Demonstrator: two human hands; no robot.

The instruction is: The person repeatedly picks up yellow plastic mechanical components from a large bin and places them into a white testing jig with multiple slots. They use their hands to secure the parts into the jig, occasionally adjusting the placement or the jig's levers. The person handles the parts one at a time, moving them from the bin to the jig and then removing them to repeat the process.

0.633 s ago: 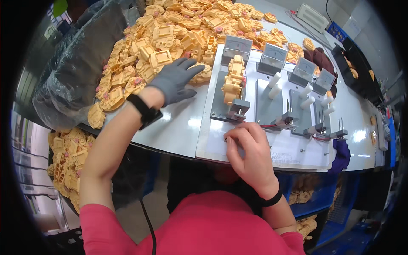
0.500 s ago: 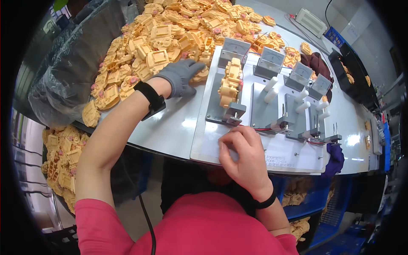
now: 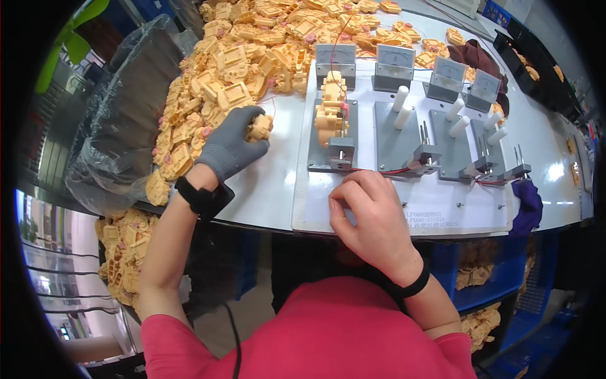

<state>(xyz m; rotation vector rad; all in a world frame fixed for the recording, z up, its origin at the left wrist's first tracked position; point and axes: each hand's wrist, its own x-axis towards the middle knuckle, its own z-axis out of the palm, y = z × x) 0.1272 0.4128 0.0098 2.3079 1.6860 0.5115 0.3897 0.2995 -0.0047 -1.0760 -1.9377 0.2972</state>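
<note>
My left hand (image 3: 228, 146), in a grey glove, is closed around a small yellow plastic part (image 3: 259, 127) at the near edge of a big heap of yellow plastic parts (image 3: 252, 44). My bare right hand (image 3: 372, 215) rests with curled fingers on the white test board (image 3: 442, 211), just in front of the leftmost grey fixture (image 3: 332, 142). A yellow assembly (image 3: 331, 114) sits clamped in that fixture. Whether the right fingers pinch anything is hidden.
Three more grey fixtures with white pegs (image 3: 404, 107) and several small meters (image 3: 394, 61) line the board. A clear plastic bag (image 3: 120, 120) stands at the left. A bin of yellow parts (image 3: 123, 252) sits below the table. A purple cloth (image 3: 527, 202) hangs at the right edge.
My left hand has drawn back out of the heap toward me with a yellow part in its fingers. My right hand stays at the board's front edge.
</note>
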